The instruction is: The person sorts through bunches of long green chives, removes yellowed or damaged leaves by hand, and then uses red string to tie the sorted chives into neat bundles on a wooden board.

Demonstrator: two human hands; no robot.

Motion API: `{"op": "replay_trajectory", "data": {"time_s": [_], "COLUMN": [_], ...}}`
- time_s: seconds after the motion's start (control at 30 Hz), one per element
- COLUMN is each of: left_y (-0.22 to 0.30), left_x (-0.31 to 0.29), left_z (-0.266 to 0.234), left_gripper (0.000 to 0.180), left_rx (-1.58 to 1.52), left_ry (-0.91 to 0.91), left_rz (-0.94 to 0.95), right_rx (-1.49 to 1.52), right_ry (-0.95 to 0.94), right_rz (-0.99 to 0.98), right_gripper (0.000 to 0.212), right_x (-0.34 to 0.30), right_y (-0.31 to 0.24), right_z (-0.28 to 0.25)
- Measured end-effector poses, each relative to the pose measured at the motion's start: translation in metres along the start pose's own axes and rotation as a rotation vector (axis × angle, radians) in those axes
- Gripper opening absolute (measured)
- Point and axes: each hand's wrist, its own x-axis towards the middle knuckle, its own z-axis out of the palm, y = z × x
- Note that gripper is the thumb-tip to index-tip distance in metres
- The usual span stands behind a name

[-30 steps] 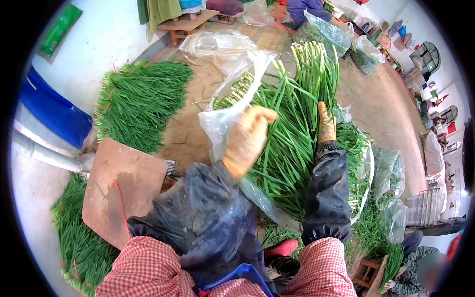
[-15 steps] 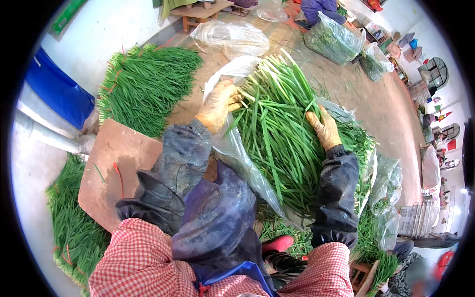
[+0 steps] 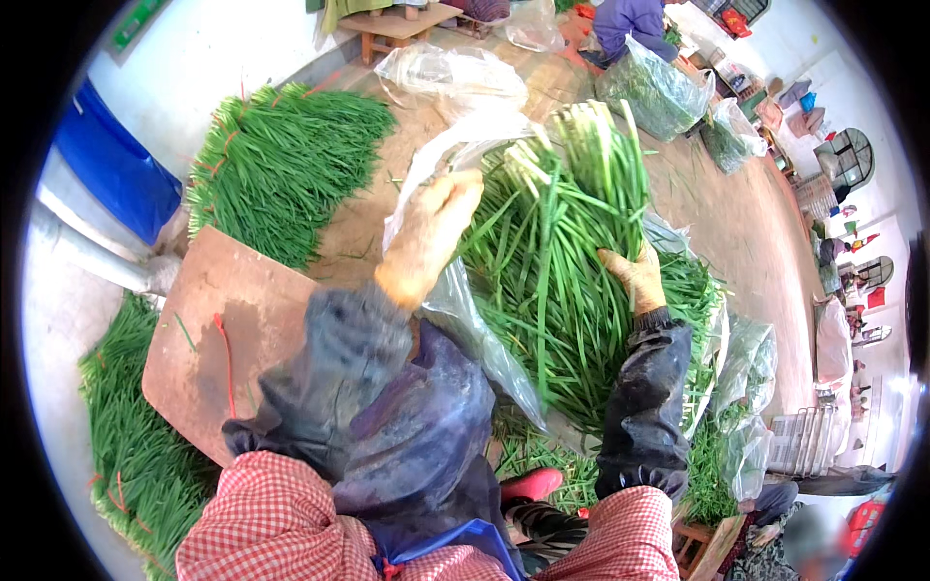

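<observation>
Long green garlic chives (image 3: 542, 252) with pale stem ends lie heaped in front of me on a clear plastic bag (image 3: 484, 334). My right hand (image 3: 635, 276), in a yellowish glove, closes around a bunch at the heap's right side, its thumb showing across the leaves. The pale ends of that bunch point away from me. At the heap's left edge, my left hand (image 3: 433, 232), gloved alike and slightly blurred, has its fingers curled in beside the bag's whitish edge. Whatever those fingers hold, if anything, is hidden.
Tied chive bundles (image 3: 281, 169) are stacked at far left, with another stack (image 3: 140, 426) nearer. Between them is a brown board (image 3: 223, 329) with a red tie (image 3: 228, 363) on it. Filled plastic bags (image 3: 659, 87) stand at the back. Another person (image 3: 625, 27) sits beyond them.
My left hand has come off the stems, curling its fingers and shifting slightly nearer the bag's edge. The pale stem ends have swung right and stand more upright. My right hand stays at the bunch.
</observation>
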Motion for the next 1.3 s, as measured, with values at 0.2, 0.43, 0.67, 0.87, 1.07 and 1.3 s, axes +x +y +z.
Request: {"op": "replay_trajectory", "data": {"time_s": [0.2, 0.43, 0.67, 0.87, 1.07, 1.3], "left_y": [0.030, 0.023, 0.019, -0.028, -0.057, -0.019], "left_x": [-0.019, 0.011, 0.024, 0.084, 0.143, 0.104], "left_z": [0.048, 0.037, 0.091, 0.118, 0.080, 0.101], "left_gripper": [0.029, 0.033, 0.047, 0.049, 0.043, 0.047], "left_rx": [-0.129, -0.448, -0.816, -0.576, -1.196, -1.052], "left_ry": [-0.047, 0.087, -0.060, 0.161, -0.492, 0.018], "left_rz": [0.332, 0.153, 0.050, 0.017, -0.110, -0.194], "right_rx": [-0.047, -0.068, 0.160, -0.026, -0.901, -0.872], "right_ry": [-0.054, 0.054, 0.138, 0.109, 0.291, 0.059], "right_rz": [0.036, -0.015, -0.084, -0.175, -0.335, -0.181], "right_gripper": [0.079, 0.053, 0.048, 0.047, 0.065, 0.115], "right_x": [0.004, 0.009, 0.002, -0.003, -0.013, -0.078], "right_y": [0.006, 0.015, 0.019, 0.013, 0.002, -0.161], "right_z": [-0.005, 0.007, -0.013, 0.003, 0.015, 0.033]}}
